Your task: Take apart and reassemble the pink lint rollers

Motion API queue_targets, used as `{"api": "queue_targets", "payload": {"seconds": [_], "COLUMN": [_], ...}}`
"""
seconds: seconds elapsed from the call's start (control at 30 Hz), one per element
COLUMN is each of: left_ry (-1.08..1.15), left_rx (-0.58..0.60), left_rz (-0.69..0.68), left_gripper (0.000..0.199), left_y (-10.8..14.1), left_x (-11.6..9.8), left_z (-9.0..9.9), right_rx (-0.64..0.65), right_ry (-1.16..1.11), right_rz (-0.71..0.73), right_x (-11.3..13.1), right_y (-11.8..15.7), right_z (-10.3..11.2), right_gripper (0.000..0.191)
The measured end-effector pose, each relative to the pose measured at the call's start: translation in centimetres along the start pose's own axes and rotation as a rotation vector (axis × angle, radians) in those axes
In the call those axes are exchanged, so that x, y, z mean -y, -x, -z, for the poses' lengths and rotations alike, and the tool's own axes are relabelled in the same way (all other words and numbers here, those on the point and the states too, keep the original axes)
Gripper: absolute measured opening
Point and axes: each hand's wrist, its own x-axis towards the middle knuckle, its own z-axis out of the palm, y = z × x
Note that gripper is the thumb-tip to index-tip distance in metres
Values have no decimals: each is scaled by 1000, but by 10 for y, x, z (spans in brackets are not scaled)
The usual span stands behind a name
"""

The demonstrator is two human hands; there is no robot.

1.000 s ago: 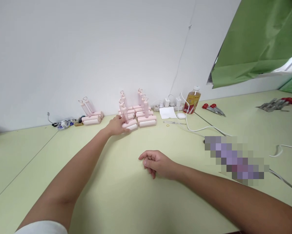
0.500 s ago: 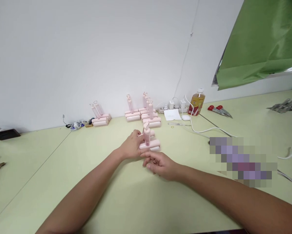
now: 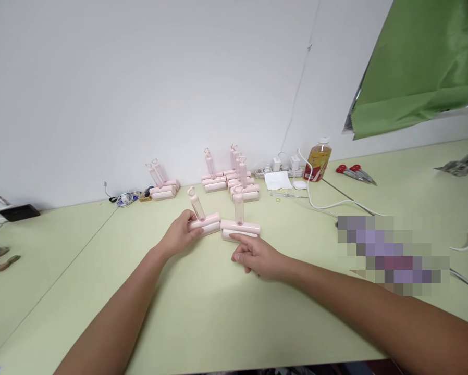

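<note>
My left hand (image 3: 182,232) grips one end of a pink lint roller (image 3: 206,223) that stands on the table with its clear handle up, tilted slightly left. A heart-shaped loop tops the handle. Just right of it, nearly touching, stands a second pink lint roller (image 3: 240,227), upright. The index finger of my right hand (image 3: 255,256) reaches out to its white roll, while the other fingers curl loosely with nothing in them. Behind, near the wall, several more lint rollers (image 3: 245,191) stand close together.
More lint rollers (image 3: 163,190) stand back left, beside bundled cables (image 3: 125,199). A power strip (image 3: 261,173), white paper (image 3: 278,180), a drink bottle (image 3: 318,160) and red-handled tools (image 3: 355,173) line the back right. A blurred purple item (image 3: 386,255) lies beyond my right forearm.
My left hand has drawn one lint roller leftward from behind the other, so both now stand side by side. My right hand has stayed by the right one.
</note>
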Motion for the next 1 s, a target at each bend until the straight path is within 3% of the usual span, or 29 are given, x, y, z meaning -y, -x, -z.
{"api": "queue_targets", "payload": {"seconds": [0.1, 0.2, 0.33, 0.57, 0.7, 0.83, 0.9, 1.0], "left_ry": [11, -76, -177, -259, -272, -246, -242, -224], "left_rx": [-20, -42, -83, -35, -40, -128, -137, -41], "left_rz": [-106, -235, -272, -328, -339, -274, -234, -188], "left_gripper": [24, 21, 20, 20, 24, 25, 31, 44], "left_y": [3, 5, 6, 6, 6, 4, 3, 2], "left_x": [-1, -4, -3, 2, 0, 1, 1, 0], "left_z": [-2, -4, -9, -9, -2, -2, -5, -9], "right_rx": [-26, -67, -138, -194, -225, -148, -120, -170], "right_ry": [-26, -40, -16, 112, 407, 851, 938, 957], "right_rz": [-69, -45, 22, -53, -65, -109, -100, -112], "right_x": [6, 8, 7, 9, 16, 22, 24, 26], "right_y": [2, 4, 4, 5, 6, 7, 7, 7], "right_z": [0, -1, -1, 6, 7, 8, 12, 23], "right_gripper": [67, 65, 65, 55, 37, 14, 12, 14]}}
